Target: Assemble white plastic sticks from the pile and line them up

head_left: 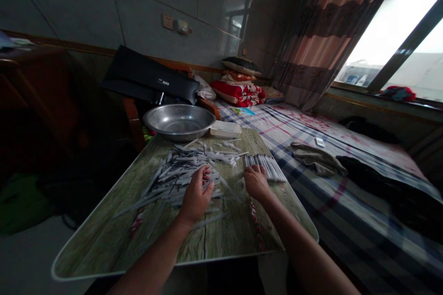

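Observation:
A loose pile of slender, pale pen-like tubes (173,179) covers the middle of the table, many with dark tips or cores. Over its right side hovers my left hand (198,195), fingers half curled and thumb apart, nothing visible between them. To the right, a neat row of the same tubes (272,168) lies side by side near the table edge. My right hand (256,183) is at the left end of that row, its fingers bent down and closed against it. What those fingertips pinch is hidden.
On the far end of the wood-patterned table (221,244) stand a wide metal basin (180,122) and a shallow white tray (225,129). A bed with a plaid sheet (311,193) borders the right side. Behind the basin, a black case (148,76) rests on a wooden chair.

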### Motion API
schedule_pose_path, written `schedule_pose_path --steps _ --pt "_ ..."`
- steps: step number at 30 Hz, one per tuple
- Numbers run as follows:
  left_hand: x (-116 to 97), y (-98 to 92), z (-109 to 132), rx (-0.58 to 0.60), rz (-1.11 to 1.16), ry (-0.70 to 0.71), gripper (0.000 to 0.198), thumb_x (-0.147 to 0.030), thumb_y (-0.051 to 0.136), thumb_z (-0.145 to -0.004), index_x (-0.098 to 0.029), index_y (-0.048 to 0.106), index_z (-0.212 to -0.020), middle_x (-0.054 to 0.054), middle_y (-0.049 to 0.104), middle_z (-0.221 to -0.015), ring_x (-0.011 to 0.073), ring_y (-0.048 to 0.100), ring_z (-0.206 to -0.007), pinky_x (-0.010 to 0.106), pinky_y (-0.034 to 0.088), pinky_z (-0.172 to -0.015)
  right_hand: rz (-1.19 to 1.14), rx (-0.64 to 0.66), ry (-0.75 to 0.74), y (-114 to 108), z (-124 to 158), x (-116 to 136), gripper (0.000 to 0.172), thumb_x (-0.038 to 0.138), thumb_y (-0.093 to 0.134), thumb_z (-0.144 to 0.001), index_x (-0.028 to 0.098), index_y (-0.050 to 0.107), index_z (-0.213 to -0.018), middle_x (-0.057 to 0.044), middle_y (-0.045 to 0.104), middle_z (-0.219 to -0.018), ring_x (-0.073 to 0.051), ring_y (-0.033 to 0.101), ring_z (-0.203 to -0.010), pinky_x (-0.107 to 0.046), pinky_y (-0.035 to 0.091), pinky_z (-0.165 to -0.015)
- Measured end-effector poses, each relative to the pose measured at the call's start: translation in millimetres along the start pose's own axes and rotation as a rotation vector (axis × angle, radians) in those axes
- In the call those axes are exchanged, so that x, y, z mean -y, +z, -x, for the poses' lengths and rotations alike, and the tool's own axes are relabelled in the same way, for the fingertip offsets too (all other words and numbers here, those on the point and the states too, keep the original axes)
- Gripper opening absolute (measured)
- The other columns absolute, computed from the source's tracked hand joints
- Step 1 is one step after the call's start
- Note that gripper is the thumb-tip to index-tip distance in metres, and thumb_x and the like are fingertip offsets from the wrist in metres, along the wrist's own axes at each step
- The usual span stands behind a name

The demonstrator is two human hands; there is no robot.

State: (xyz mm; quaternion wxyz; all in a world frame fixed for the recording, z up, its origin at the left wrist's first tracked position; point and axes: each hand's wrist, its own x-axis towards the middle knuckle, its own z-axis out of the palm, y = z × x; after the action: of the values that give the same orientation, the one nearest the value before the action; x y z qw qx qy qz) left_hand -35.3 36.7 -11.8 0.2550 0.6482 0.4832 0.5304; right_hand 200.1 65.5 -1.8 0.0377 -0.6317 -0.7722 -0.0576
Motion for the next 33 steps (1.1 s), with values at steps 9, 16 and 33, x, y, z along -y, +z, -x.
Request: schedule_pose_path --steps 9,16,33 --pt "-5 -1.4 -1 0.001 0.017 -0.013 0.040 -0.023 0.053 -0.082 -0.020 0.049 -0.122 0.010 0.061 -0.111 0.0188 0.061 -0.091 0.036 0.051 -0.082 -0.033 -0.059 -0.006 -1 -16 5 0.018 0.020 0.052 -0.082 0.022 0.069 -0.088 -0.009 0.064 -0.104 -0.030 0.046 -0.111 -0.050 0.022 -0.101" --pt "-6 -2.9 -1 -0.029 0.037 -0.033 0.037 -0.023 0.051 -0.085 -0.019 0.048 -0.121 0.009 0.061 -0.112 0.0174 0.061 -0.089 0.035 0.050 -0.084 -0.142 -0.025 0.143 0 -59 33 0.032 0.014 0.045 -0.083 0.022 0.067 -0.105 -0.010 0.062 -0.113 -0.028 0.049 -0.107 -0.039 0.034 -0.085" --pt "-7 -3.6 -1 -0.063 0.058 -0.033 0.035 -0.022 0.053 -0.083 -0.019 0.053 -0.119 0.010 0.063 -0.111 0.0189 0.061 -0.090 0.035 0.050 -0.081 -0.188 -0.132 0.255 30 -75 52 0.019 0.026 0.051 -0.088 0.021 0.069 -0.091 -0.008 0.062 -0.103 -0.022 0.049 -0.099 -0.031 0.031 -0.081"
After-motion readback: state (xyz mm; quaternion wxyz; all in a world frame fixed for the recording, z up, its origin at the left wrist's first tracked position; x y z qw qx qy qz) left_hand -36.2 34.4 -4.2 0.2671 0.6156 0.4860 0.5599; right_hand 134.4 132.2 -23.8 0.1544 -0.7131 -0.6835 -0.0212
